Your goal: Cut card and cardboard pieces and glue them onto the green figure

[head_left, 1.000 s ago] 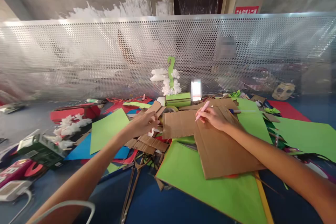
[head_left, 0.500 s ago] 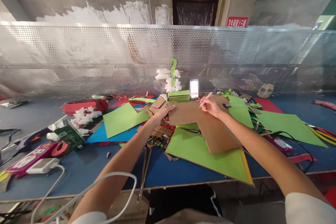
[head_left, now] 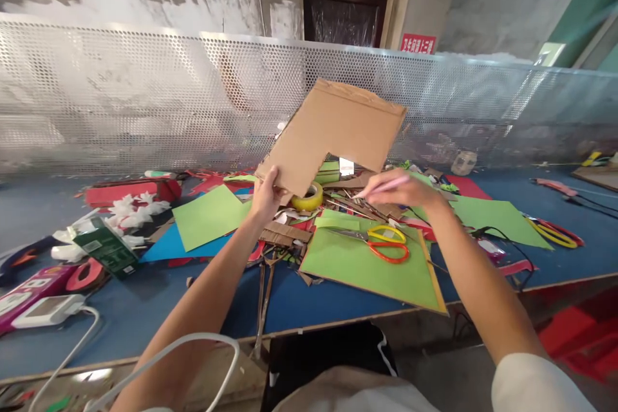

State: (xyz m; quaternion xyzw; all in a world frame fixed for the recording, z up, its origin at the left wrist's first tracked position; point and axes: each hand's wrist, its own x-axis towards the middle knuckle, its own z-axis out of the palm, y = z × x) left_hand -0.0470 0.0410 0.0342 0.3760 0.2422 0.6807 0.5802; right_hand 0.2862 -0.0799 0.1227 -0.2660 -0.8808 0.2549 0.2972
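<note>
Brown cardboard (head_left: 338,129) tilts above scissors (head_left: 365,239), corner pinched in the left hand (head_left: 268,198); the right hand (head_left: 405,192), fingers closed, grips a pink pen (head_left: 390,184).

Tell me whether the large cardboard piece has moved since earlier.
Yes, upward: the large cardboard piece, earlier below the perforated metal screen, now overlaps it, in the left hand.
</note>
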